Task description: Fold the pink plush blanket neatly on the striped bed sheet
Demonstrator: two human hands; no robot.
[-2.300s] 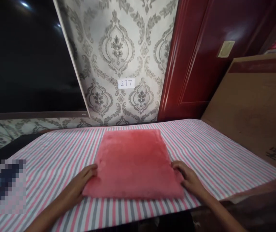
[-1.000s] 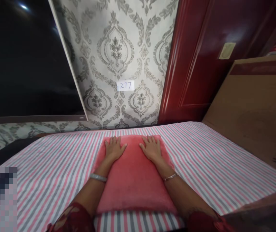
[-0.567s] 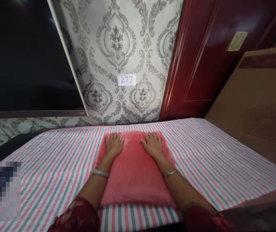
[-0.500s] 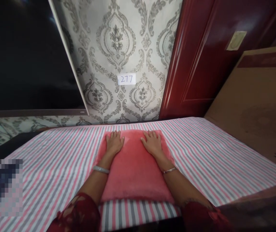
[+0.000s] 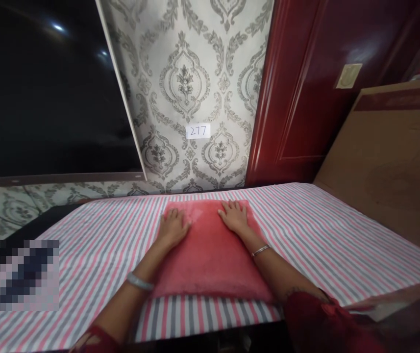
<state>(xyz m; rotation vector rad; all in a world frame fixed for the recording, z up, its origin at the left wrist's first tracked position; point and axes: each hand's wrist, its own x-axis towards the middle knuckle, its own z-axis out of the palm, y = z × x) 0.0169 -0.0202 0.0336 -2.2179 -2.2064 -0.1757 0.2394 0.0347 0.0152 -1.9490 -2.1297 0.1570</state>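
A flat, square pinkish-red plush cushion (image 5: 210,260) lies on the striped cloth (image 5: 107,255). On its far left part rests my left hand (image 5: 173,228), palm down, fingers forward and thumb out to the side. My right hand (image 5: 234,216) lies on the far right corner area with its fingers spread. Both hands press or rest on the fabric without gripping it. I cannot tell how thick the cushion is.
A large dark screen (image 5: 48,98) stands at the back left. Behind the table is patterned wallpaper (image 5: 184,83) with a paper label (image 5: 198,131) marked 277. A dark red door (image 5: 305,98) and a big cardboard box (image 5: 389,162) stand to the right. A pixelated patch covers the lower left.
My left hand has drawn back slightly towards me on the cushion, its forearm swinging outward to the left. My right hand stays near the far right corner. The camera view has shifted slightly.
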